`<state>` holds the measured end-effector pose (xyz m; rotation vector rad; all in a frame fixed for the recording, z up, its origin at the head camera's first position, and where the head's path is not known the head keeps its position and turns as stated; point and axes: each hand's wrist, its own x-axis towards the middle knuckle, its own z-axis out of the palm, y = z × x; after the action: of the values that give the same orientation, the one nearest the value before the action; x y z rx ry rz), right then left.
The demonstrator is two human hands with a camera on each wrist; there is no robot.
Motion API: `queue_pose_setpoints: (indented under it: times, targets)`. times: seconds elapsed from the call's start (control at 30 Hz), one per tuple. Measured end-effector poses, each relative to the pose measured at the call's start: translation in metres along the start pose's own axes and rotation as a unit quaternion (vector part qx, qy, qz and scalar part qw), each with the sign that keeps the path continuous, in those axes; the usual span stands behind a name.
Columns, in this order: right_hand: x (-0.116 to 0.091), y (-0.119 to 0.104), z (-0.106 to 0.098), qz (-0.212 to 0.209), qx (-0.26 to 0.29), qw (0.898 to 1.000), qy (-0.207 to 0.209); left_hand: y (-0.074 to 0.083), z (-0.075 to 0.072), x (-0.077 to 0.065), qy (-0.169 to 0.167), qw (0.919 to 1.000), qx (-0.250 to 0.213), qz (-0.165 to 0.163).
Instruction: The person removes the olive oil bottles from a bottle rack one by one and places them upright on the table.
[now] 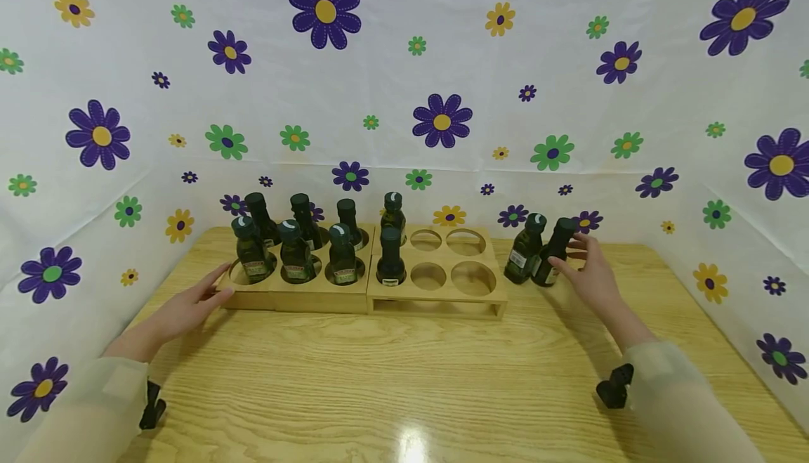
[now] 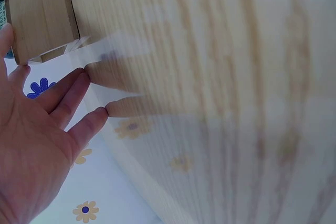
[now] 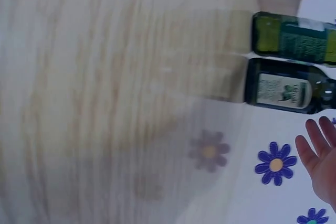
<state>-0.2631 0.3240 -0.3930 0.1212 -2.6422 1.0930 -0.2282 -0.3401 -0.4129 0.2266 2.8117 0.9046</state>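
Observation:
My left hand [image 1: 192,301] rests at the left end of a wooden bottle rack [image 1: 322,300], fingers extended; in the left wrist view its thumb and a finger are at the rack's corner. My right hand [image 1: 593,273] is at the right side of a dark glass bottle [image 1: 556,252], thumb in front and fingers partly behind, fairly straight. In the right wrist view those fingers [image 3: 316,141] lie beside the bottle's neck; contact is hard to tell. A green glass bottle [image 1: 524,252] stands upright against its left side.
Several bottles [image 1: 295,259] stand in the holes of the left rack section. The right section [image 1: 451,256] holds a dark bottle [image 1: 391,263] and a green one [image 1: 393,213] in its left column; its other holes show no bottles. Flowered white cloth [image 1: 379,83] surrounds the wooden table [image 1: 354,379].

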Motion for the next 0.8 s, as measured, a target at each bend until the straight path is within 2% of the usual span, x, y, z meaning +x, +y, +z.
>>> queue_pose_setpoints:
  times: [0.33, 0.53, 0.8]
  targets:
    - [-0.014, -0.019, -0.006, -0.019, 0.033, 0.998, 0.044, 0.0, 0.0, 0.001, 0.001, 1.0, 0.004, 0.0]
    - [-0.023, -0.036, 0.013, -0.069, 0.064, 0.993, 0.066, -0.002, 0.0, 0.001, 0.001, 1.0, 0.001, 0.001]
    - [-0.03, -0.066, 0.042, -0.139, 0.096, 0.985, 0.042, -0.002, 0.0, 0.001, 0.002, 1.0, 0.001, 0.0]
